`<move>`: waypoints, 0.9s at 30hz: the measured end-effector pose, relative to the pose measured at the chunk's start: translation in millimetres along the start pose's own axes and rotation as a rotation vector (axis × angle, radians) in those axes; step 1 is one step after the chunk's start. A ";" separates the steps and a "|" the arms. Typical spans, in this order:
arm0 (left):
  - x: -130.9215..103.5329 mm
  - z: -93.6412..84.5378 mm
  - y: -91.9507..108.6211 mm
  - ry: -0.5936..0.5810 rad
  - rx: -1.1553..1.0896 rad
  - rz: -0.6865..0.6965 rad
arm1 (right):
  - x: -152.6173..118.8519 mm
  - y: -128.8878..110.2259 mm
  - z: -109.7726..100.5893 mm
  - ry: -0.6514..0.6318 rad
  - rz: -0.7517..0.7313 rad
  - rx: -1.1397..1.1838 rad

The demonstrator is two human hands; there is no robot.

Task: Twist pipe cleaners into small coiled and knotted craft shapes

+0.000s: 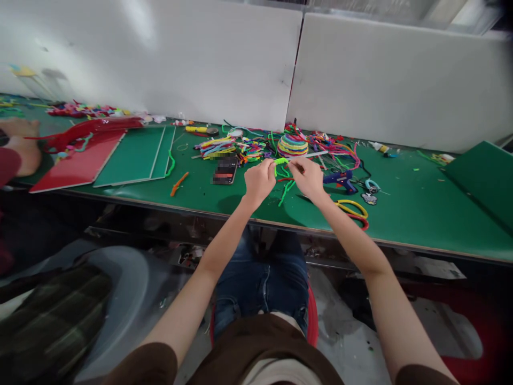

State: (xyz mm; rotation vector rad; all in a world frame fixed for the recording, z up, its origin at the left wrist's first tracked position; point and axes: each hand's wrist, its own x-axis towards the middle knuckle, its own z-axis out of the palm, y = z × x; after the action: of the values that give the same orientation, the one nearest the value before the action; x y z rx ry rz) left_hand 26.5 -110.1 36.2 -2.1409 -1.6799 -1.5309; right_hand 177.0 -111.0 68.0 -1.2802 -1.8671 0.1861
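Observation:
Between my two hands, above the green table, is a bright green pipe cleaner [281, 161]. My left hand [259, 179] pinches its left end, and my right hand [308, 176] grips the right end with curled fingers. Under the hands lie more green pipe cleaner pieces [286, 192]. A ball wound in striped colours [293, 145] sits just behind them. To the right of my right hand rests a dark blue glue gun [340, 181]. Scissors with yellow and red handles [353, 209] lie near my right wrist, their blades mostly hidden.
Left of my hands are a phone [224, 170], an orange pipe cleaner piece [179, 184] and bundled coloured pipe cleaners [216, 147]. Green boards [132, 158] and a red board [80, 163] lie farther left, near another person's hand [22, 144]. White panels [393, 80] stand behind the table [412, 214].

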 end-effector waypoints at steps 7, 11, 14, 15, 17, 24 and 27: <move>-11.5 35.6 -12.1 0.075 -0.665 -0.210 | -1.4 29.2 46.1 -0.142 0.389 0.851; -10.5 46.1 -21.7 -0.006 -0.836 -0.212 | -1.7 39.1 51.8 -0.060 0.342 0.838; -6.7 43.4 -27.3 -0.018 -0.804 -0.160 | -2.7 44.3 49.1 -0.002 0.221 0.756; -5.7 41.9 -27.9 -0.023 -0.808 -0.154 | -3.3 45.1 48.2 0.011 0.188 0.728; -4.4 39.6 -27.4 -0.044 -0.833 -0.172 | -4.7 45.3 47.0 0.037 0.125 0.648; -3.6 39.5 -24.6 -0.075 -0.824 -0.224 | -8.0 40.9 45.0 0.094 -0.060 0.120; -2.1 38.3 -26.8 -0.170 -0.787 -0.251 | -8.0 38.9 42.2 0.072 -0.128 -0.043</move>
State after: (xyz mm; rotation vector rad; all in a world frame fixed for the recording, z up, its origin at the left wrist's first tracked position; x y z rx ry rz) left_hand 32.0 -79.6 1.1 -2.5041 -1.6081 -2.4774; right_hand 175.5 -85.9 15.7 -1.1760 -1.8933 0.0313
